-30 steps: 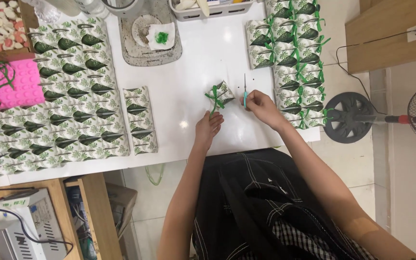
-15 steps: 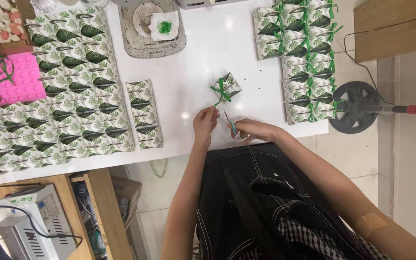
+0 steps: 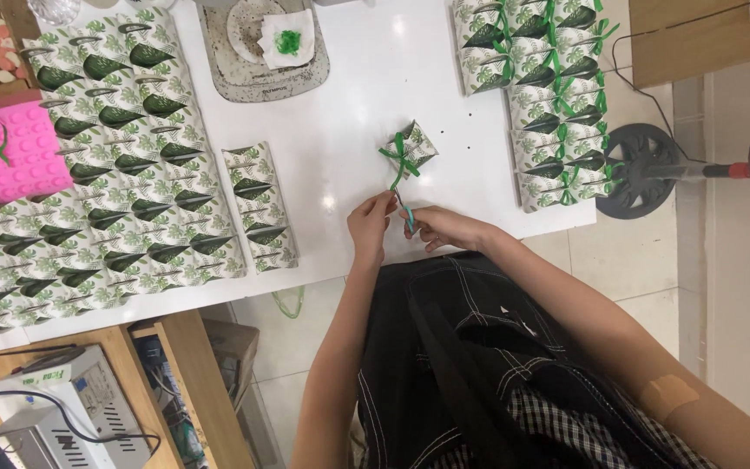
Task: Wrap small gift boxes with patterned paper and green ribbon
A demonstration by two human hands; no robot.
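A small leaf-print gift box tied with a green ribbon bow sits on the white table. One ribbon tail runs from the bow down toward me. My left hand pinches the end of that tail near the table's front edge. My right hand is closed beside it on a thin teal-handled tool, which looks like small scissors, with its tip at the ribbon. Both hands are a short way in front of the box and do not touch it.
Flat leaf-print box blanks cover the table's left. Finished ribboned boxes are stacked at the right. A grey tray with a white tissue stands at the back, a pink block far left, a floor fan right.
Both hands have drawn back from the box to the table's front edge, pulling the ribbon tail out. The right hand has come in next to the left.
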